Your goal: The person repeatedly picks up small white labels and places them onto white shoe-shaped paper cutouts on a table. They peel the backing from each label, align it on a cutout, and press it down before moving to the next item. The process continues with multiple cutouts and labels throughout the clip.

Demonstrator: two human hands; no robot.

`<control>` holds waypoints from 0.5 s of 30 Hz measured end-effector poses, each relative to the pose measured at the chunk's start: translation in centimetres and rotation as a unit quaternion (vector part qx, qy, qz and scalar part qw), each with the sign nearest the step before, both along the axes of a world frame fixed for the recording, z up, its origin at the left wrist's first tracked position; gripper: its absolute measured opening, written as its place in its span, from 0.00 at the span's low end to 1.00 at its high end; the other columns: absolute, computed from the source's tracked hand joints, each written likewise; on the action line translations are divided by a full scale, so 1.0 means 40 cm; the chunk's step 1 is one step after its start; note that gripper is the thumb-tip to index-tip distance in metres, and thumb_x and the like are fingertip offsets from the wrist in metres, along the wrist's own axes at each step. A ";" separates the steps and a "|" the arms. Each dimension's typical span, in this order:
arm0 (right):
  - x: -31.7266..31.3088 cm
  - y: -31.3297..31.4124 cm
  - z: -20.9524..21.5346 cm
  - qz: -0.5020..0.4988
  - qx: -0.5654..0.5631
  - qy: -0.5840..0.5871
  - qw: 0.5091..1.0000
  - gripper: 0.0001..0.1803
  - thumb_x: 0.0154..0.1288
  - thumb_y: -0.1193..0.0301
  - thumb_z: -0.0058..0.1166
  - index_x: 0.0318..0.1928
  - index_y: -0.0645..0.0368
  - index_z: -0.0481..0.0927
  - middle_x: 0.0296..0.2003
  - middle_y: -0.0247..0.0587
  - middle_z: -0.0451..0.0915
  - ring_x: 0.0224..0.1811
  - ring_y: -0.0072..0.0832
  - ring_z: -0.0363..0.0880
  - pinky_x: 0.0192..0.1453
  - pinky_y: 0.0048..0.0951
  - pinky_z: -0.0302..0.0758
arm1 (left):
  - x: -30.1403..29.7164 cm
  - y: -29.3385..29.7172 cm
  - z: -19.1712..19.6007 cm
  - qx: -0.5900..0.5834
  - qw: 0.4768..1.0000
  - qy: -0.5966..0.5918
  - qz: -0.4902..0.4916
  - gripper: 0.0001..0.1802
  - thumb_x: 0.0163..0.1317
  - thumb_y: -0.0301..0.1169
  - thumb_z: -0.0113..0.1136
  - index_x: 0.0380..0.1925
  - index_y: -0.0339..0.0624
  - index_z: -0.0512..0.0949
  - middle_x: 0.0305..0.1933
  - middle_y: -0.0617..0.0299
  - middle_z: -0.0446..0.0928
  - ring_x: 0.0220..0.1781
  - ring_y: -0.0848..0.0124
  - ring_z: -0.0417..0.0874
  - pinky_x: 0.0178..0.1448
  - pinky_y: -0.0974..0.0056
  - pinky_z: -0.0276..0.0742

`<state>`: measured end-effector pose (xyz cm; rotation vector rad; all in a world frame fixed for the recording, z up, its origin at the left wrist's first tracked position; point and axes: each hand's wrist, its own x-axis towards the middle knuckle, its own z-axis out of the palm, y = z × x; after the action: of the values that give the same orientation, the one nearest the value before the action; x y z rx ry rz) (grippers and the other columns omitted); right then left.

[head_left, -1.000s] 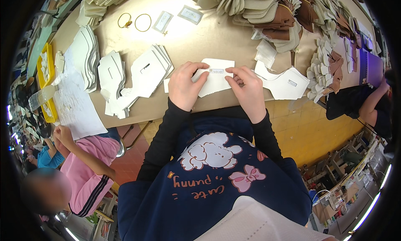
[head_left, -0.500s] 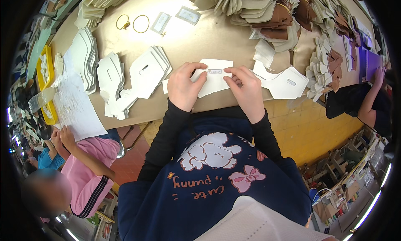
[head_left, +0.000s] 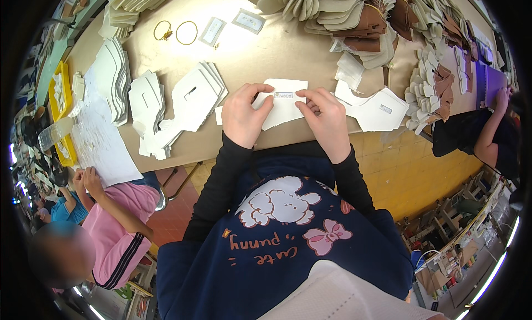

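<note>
Between my hands is a white cut panel (head_left: pixel 282 112) with a small rectangular label (head_left: pixel 284 95) near its upper middle. My left hand (head_left: pixel 246 112) pinches the panel's left side, thumb and forefinger beside the label's left end. At the right edge, my right hand (head_left: pixel 327 118) holds the panel between thumb and curled fingers. Close to my right hand lies another white panel (head_left: pixel 371 112) bearing a similar label. Left of my left hand sit white panels with a slot cut in them (head_left: pixel 194 93), fanned in a stack.
More white panel stacks (head_left: pixel 112 79) stand farther left, by a yellow tray (head_left: pixel 64 104). Two rings (head_left: pixel 187 33) and small packets (head_left: pixel 249 21) lie at the back. Beige and brown piles (head_left: pixel 354 15) fill the far right. A person in pink (head_left: pixel 119 226) sits at left.
My hands and the panel have barely shifted, a hair to the left. The hands of the person in pink have moved slightly.
</note>
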<state>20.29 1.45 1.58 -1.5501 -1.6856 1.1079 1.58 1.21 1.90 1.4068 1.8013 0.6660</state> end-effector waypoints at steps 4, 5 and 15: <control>0.001 0.000 0.002 0.000 -0.007 -0.001 1.000 0.10 0.61 0.78 0.64 0.44 0.64 0.84 0.31 0.42 0.77 0.27 0.31 0.78 0.33 0.29 0.75 | 0.000 -0.001 -0.005 -0.002 1.000 -0.004 0.003 0.09 0.57 0.31 0.66 0.38 0.44 0.87 0.32 0.58 0.82 0.33 0.60 0.81 0.39 0.59 0.75; 0.001 0.001 0.002 0.003 -0.003 -0.005 1.000 0.11 0.61 0.78 0.64 0.45 0.64 0.84 0.31 0.42 0.77 0.27 0.29 0.79 0.34 0.28 0.76 | -0.001 -0.002 -0.006 -0.003 1.000 -0.002 0.002 0.09 0.57 0.31 0.66 0.38 0.44 0.87 0.33 0.58 0.82 0.33 0.60 0.81 0.39 0.59 0.75; -0.001 0.001 0.000 0.001 -0.003 -0.005 1.000 0.11 0.61 0.78 0.64 0.45 0.64 0.84 0.31 0.42 0.78 0.27 0.29 0.79 0.34 0.28 0.76 | 0.000 -0.005 -0.008 0.015 1.000 -0.004 0.009 0.11 0.58 0.29 0.68 0.41 0.39 0.87 0.33 0.57 0.85 0.31 0.71 0.80 0.39 0.67 0.76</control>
<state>20.27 1.49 1.57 -1.5608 -1.6924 1.1092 1.60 1.00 1.57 1.4071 1.8074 0.7104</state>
